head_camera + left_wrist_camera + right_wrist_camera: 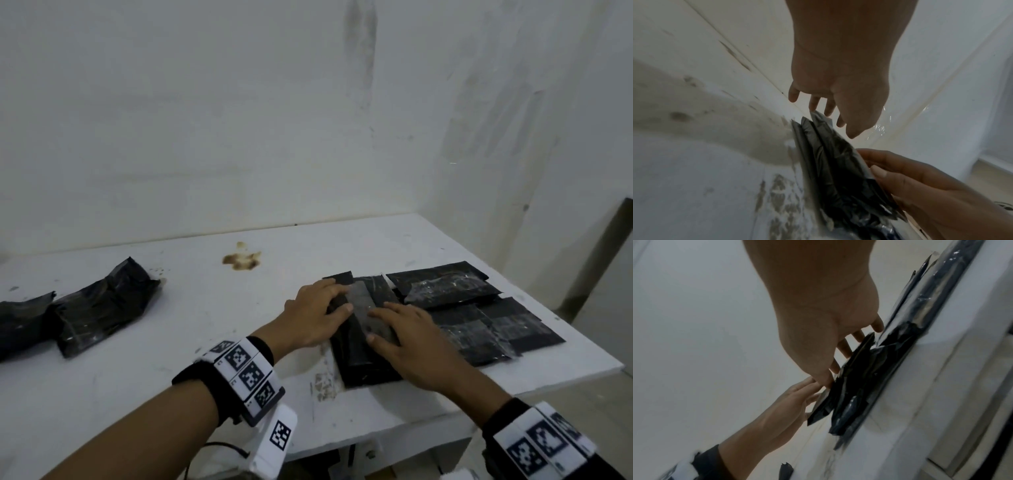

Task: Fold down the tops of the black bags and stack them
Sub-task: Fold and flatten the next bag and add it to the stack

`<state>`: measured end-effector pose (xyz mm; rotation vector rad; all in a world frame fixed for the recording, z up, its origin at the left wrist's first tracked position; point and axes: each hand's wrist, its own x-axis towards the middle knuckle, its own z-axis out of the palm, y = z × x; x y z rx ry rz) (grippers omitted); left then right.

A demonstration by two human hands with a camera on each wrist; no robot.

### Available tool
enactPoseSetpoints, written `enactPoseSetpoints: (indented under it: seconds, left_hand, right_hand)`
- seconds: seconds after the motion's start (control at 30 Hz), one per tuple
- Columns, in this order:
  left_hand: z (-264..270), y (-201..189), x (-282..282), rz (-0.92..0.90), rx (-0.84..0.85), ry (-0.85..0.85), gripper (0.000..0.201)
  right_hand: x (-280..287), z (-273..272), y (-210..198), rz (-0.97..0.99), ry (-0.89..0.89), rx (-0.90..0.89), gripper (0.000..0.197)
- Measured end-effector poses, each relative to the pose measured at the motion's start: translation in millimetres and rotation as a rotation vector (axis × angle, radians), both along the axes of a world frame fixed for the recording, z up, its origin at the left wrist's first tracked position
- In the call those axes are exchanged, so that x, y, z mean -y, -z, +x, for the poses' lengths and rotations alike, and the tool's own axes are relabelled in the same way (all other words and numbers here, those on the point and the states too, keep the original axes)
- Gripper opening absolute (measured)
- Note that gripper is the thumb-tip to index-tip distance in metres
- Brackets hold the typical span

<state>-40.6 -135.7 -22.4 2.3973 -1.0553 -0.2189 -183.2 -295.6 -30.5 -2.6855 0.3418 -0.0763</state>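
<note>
A black bag [359, 363] lies lengthwise on the white table [205, 325], right of centre, with a grey folded-over strip [364, 308] along its top. My left hand [337, 298] rests on the bag's far left part, fingers spread over the end and thumb on the strip. My right hand [380, 322] presses flat on the right side of the strip. In the left wrist view the left hand [824, 113] touches the bag [830, 170] with straight fingers. The right wrist view shows the right hand [849, 350] lying on the bag [857, 386].
Several flat black bags [479, 318] lie overlapping just right of my hands, near the table's right edge. Two bulkier black bags [106, 308] [20, 322] lie at the far left. A brown stain [241, 260] marks the table near the white wall.
</note>
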Motion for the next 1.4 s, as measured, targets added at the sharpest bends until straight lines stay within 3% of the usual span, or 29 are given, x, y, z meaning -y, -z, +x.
enactPoseSetpoints:
  seconds: [0.2,0.37,0.5,0.6,0.7,0.83,1.0,1.13,1.27,1.4]
  left_hand:
    - [19.2,-16.1,-71.8,-0.039,-0.033,-0.158,0.044]
    - [51.2,-16.4,-159.4,-0.028,-0.008,-0.380,0.048]
    - [79.6,-7.9,-234.2,0.077,0.006,-0.549,0.072]
    - [94.5,-0.8,-278.9,0.250,0.034,-0.663,0.075]
    - [102.5,8.6,-307.3,0.419,-0.014,-0.669,0.067]
    - [101.4,22.6,-318.9,0.499,-0.044,-0.593,0.052]
    - [82.1,19.9,-305.1,0.354,0.000,-0.540,0.050]
    - [62.3,12.0,-288.9,0.132,-0.146,-0.415,0.046]
    - [33.8,3.6,-268.7,0.032,-0.262,-0.271,0.040]
    - [24.2,-1.3,-264.3,-0.173,-0.401,-0.267,0.029]
  right_hand:
    - [-46.1,28.0,-39.6,-0.077,-0.018,0.121,0.048]
    - [-103.9,61.4,-43.9,0.073,-0.106,0.147,0.033]
    - [-152.4,91.4,-38.0,0.241,-0.156,0.061,0.023]
    - [-185.5,116.7,-30.7,0.303,-0.174,0.004,0.023]
    - [-214.3,138.2,-24.5,0.356,-0.182,-0.053,0.024]
    - [-241.5,158.5,-16.1,0.413,-0.191,-0.096,0.025]
    - [-254.3,176.6,0.6,0.522,-0.121,-0.125,0.044]
    - [-255.1,180.6,5.9,0.632,-0.041,-0.106,0.055]
    - [-244.2,178.3,10.7,0.627,-0.001,-0.078,0.055]
    - [-225.0,177.4,20.3,0.599,0.037,-0.070,0.081]
